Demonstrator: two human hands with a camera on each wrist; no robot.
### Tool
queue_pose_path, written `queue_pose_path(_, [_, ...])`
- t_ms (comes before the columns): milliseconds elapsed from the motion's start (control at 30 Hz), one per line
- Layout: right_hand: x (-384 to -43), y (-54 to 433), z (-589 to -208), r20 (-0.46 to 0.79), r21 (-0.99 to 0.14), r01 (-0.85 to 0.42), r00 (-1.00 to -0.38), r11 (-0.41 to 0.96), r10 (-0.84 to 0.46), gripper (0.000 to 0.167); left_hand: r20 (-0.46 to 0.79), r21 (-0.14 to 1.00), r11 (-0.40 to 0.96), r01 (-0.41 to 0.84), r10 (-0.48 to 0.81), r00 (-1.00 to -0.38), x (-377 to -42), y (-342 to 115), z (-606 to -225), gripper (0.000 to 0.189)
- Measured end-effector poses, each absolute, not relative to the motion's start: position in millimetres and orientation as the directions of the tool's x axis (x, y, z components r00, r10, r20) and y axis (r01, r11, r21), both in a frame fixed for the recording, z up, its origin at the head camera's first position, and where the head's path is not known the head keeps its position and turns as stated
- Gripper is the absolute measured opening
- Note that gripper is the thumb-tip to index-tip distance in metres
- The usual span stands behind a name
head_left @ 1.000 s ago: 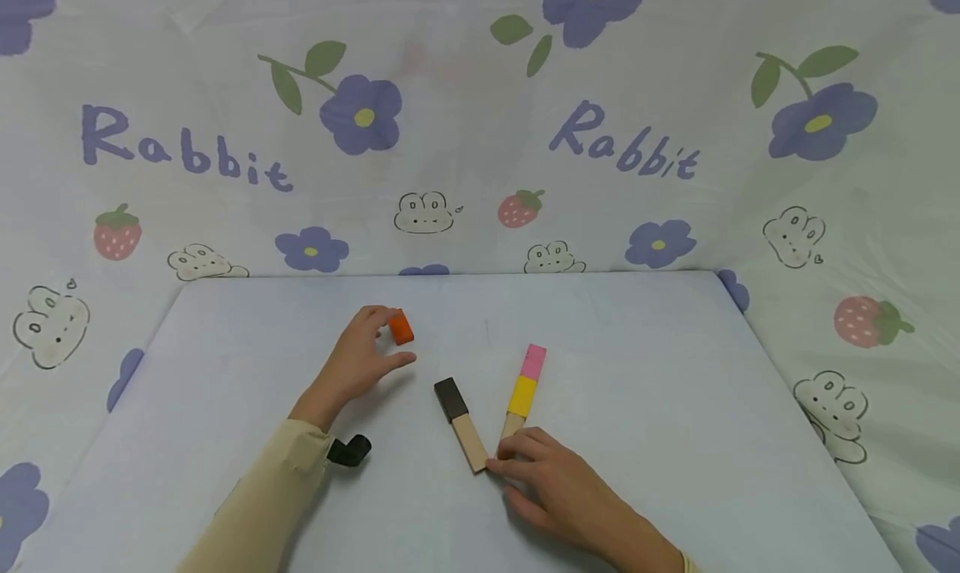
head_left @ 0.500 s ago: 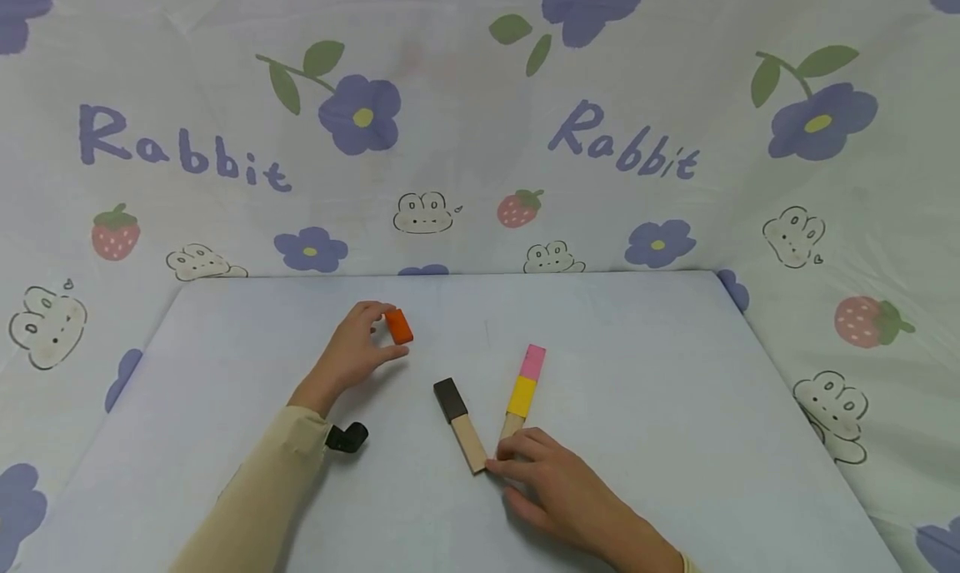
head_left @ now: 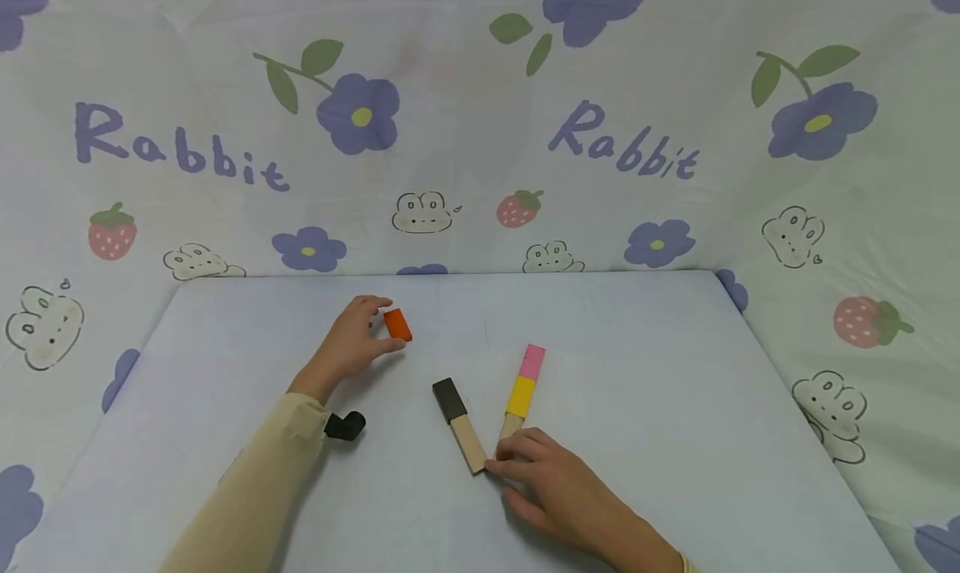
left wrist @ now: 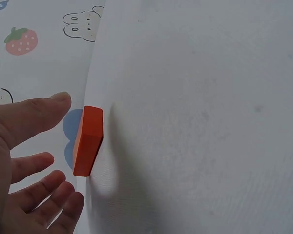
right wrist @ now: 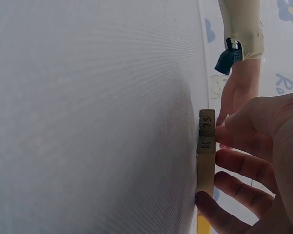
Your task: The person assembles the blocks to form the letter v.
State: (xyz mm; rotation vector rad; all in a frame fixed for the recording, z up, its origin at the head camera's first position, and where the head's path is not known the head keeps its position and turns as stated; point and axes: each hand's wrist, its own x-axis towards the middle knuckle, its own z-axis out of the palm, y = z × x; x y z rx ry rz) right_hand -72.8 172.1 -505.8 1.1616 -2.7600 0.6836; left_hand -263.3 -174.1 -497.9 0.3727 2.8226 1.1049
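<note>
A tabletop recording booth: cartoon-printed cloth (head_left: 480, 140) drapes behind a plain table (head_left: 637, 406).

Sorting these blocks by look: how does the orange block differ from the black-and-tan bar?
The orange block is short and one colour; the black-and-tan bar is longer, in two colours. The orange block lies by the left hand; the bar's near end is at the right hand. Both lie flat on the table.

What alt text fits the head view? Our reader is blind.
A left hand touches an orange block on a pale table; the right hand rests its fingertips at the near ends of two block rows.
</note>
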Motion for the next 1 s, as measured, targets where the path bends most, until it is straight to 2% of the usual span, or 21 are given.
queue_pose_path(367, [-72.6,172.3,-506.4,0.238,-0.384,-0.696,-0.71,0.607,-0.663,0.036,-0.023,0.685,0.707,0.177,0.263,-0.964,-267.2,-172.2,-502.5,0.074])
queue_pose_path(1000, [-73.2,173.1,-507.9,0.239,-0.386,-0.695,-0.71,0.606,-0.662,0.034,-0.001,0.67,0.713,0.208,0.281,-0.96,-270.7,-170.1,-506.5,0.067])
